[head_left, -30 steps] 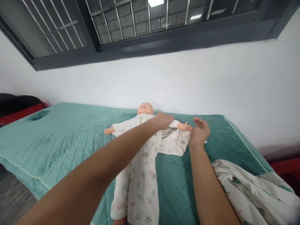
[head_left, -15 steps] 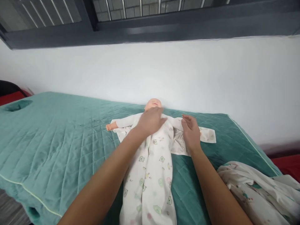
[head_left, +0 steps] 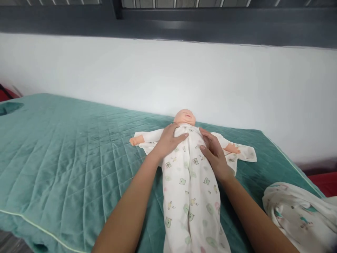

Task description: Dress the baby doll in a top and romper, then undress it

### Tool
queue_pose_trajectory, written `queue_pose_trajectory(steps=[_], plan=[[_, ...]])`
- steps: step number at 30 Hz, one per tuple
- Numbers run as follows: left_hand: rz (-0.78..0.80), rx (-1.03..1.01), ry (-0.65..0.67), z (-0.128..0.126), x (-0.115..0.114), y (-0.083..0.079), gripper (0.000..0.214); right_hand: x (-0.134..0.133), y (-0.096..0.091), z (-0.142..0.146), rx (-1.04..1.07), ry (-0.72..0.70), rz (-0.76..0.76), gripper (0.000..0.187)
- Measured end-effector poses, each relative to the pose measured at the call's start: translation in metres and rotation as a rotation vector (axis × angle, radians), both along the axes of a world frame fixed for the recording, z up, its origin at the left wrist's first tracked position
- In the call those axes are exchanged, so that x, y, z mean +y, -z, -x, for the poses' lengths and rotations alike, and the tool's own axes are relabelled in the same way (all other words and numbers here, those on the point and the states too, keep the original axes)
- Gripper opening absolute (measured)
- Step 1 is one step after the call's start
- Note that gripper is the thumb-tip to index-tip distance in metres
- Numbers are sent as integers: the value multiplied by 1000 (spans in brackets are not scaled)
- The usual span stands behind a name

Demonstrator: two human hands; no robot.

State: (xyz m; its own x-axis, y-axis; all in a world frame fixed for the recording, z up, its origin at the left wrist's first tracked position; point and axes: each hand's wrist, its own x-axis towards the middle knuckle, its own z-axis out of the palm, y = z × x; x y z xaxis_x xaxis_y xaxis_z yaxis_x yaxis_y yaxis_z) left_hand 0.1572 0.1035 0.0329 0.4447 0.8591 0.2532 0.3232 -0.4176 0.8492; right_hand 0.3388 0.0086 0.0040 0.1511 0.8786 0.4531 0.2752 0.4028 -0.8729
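— What's closest to the person?

— The long lower end of a white printed garment (head_left: 192,196), running over the green quilted cover (head_left: 79,158) toward this edge. Off to the right there's a bundled cloth (head_left: 300,214), heaped in loose folds.

— And the hands?

— Farther up, both on the garment. The left hand (head_left: 168,142) rests on one side of the chest, thumb spread wide from the fingers. The right hand (head_left: 214,154) is at the opposite side, fingers bent.

— Is that one pinching the fabric?

— There's a clear gap between thumb and forefinger. How the hindmost fingers sit, I can't tell.

— So where's the doll?

— Under that garment, lying on its back. The doll (head_left: 184,117) has its arms stretched out either side in white sleeves (head_left: 152,136), pale cloth (head_left: 247,153) spread beneath them. Its head lies just past the hands, near the cover's far edge.

— And behind it?

— A white wall (head_left: 168,80), then a dark window frame (head_left: 210,26) with metal bars (head_left: 175,3) above.
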Motion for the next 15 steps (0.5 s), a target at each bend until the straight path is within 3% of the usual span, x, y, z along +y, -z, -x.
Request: queue_pose_trajectory(steps=[8,15], plan=[[-38,3,-11,-3,6,6,42,-4,-17,2,-283,-14,176,61],[-17,-20,-5,-5,9,7,46,28,-27,-2,-365,-51,233,65]])
